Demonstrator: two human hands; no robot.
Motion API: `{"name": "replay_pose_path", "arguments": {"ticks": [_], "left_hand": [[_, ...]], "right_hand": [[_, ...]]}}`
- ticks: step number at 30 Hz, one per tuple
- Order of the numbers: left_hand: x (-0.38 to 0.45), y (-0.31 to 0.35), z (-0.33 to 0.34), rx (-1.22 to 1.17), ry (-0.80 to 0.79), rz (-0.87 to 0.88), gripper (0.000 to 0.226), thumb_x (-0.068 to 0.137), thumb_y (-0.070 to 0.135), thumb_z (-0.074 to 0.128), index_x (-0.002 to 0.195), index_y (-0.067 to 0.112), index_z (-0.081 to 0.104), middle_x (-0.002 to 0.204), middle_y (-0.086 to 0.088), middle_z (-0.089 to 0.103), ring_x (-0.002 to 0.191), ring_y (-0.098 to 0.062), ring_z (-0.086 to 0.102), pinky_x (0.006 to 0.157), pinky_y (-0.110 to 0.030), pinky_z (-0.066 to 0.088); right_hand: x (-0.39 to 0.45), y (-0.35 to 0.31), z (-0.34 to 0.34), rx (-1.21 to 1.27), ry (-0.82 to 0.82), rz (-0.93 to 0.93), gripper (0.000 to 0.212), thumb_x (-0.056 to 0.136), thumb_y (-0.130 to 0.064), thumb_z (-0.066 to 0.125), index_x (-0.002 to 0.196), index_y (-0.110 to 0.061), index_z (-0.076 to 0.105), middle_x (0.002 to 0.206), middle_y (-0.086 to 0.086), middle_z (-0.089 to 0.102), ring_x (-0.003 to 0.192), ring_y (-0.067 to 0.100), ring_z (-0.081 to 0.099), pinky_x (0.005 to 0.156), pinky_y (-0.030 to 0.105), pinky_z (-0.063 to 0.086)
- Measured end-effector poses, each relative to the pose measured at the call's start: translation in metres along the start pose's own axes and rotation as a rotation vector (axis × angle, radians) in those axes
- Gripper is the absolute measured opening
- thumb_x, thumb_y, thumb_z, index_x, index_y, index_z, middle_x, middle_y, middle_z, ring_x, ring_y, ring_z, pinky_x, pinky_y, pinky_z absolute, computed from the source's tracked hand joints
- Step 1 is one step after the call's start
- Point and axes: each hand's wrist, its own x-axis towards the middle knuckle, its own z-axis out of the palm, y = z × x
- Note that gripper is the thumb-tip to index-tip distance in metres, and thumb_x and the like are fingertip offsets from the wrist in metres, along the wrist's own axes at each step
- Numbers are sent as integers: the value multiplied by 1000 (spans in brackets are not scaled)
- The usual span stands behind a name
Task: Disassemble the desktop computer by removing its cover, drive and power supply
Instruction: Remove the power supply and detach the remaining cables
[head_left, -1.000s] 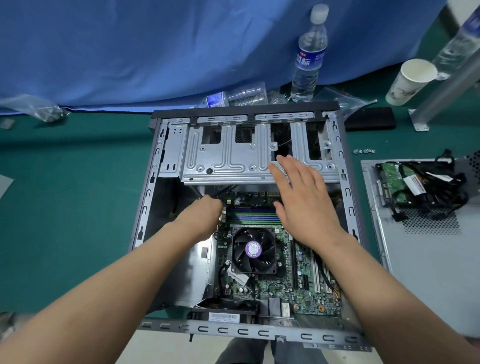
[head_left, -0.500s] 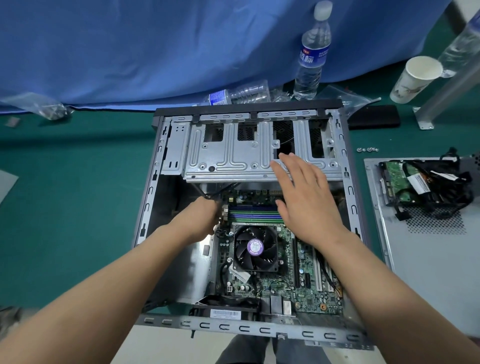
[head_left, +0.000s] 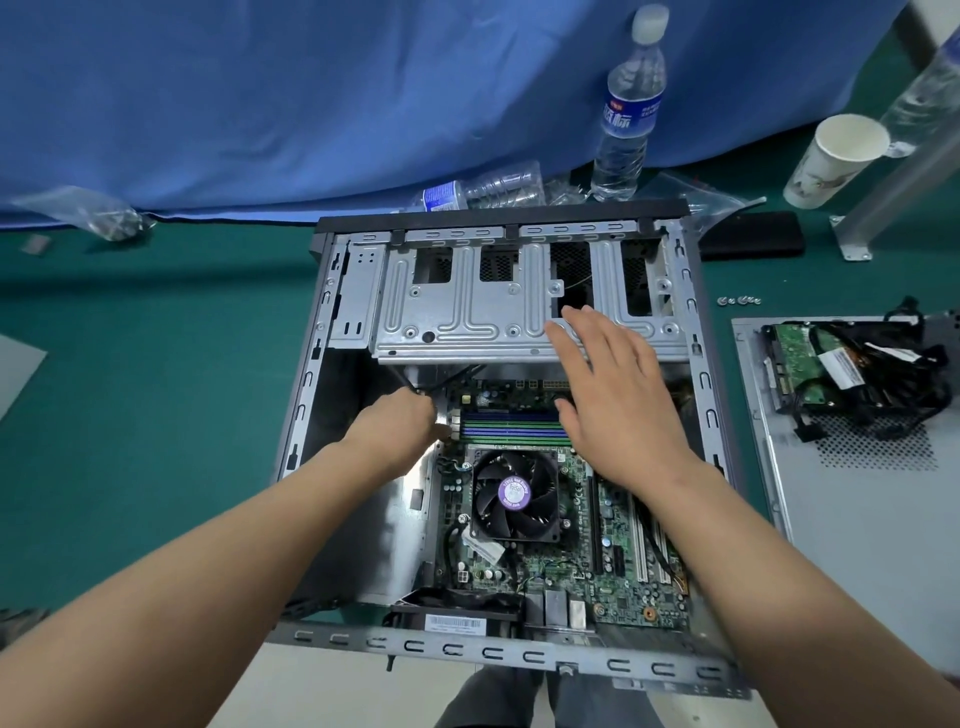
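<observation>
1. A dark green mat (head_left: 130, 405) covers the work surface, and a creased blue cloth backdrop (head_left: 285, 93) hangs behind it down to the mat's far edge.
2. The open grey metal desktop computer case (head_left: 306, 395) lies flat on the mat in the middle of the view, with its silver drive cage (head_left: 467, 312) at the far end and the green motherboard with a black round cooling fan (head_left: 514, 496) nearer the person.
3. To the right of the case a flat grey metal cover panel (head_left: 872, 519) lies on the mat; on its far end rest a green-boarded drive (head_left: 795, 358) and a tangle of black cables (head_left: 904, 379).
4. Four small silver screws (head_left: 738, 300) sit in a row on the mat between the case and the panel's far edge.
5. Behind the case stand a clear plastic water bottle with a blue label (head_left: 631, 109) and a white paper cup (head_left: 831, 161); a crushed clear bottle (head_left: 483, 189) lies against the cloth, and a flat black slab (head_left: 748, 241) lies just right of the case's far corner.
6. The left hand (head_left: 400, 431) reaches into the case beside the blue and green memory slots (head_left: 511, 428), fingers curled round thin black cables (head_left: 441, 382) that run up under the drive cage; the fingertips themselves are hidden.
7. The right hand (head_left: 618, 395) is spread flat, fingers straight, over the near edge of the drive cage; whether it presses on the metal cannot be told.
8. The panel's right side, a second bottle at top right and a grey metal post (head_left: 883, 197) are cut off by the frame.
</observation>
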Motion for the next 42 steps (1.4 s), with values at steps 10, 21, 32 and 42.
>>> {"name": "replay_pose_path", "arguments": {"ticks": [10,21,32,42], "left_hand": [[-3,-9,4,-110,30,63,32,97,22,51,69,6,54,67,-12,63,54,-22,66,58,-33,53],[0,-12,3,-200,-27,81,8,94,14,57,95,7,59,87,-15,68,65,-21,68,66,-32,55],[-3,-11,9,-91,87,2,25,93,26,57,85,4,66,79,-11,60,79,-33,62,71,-38,52],[5,-9,12,-5,60,-76,27,93,26,56,76,5,59,78,-10,55,78,-33,60,68,-37,49]], "right_hand": [[0,0,1,14,8,2,69,86,-23,60,146,-12,29,152,11,28,142,27,23,115,41,14],[0,0,1,-4,-16,1,69,88,-24,56,148,-14,24,155,8,22,143,24,17,116,39,8],[1,0,2,-2,-6,12,69,86,-24,58,147,-14,26,153,8,25,142,24,19,116,38,9],[1,0,2,-8,-15,13,70,86,-25,58,147,-14,25,154,8,24,143,24,19,115,37,7]]}}
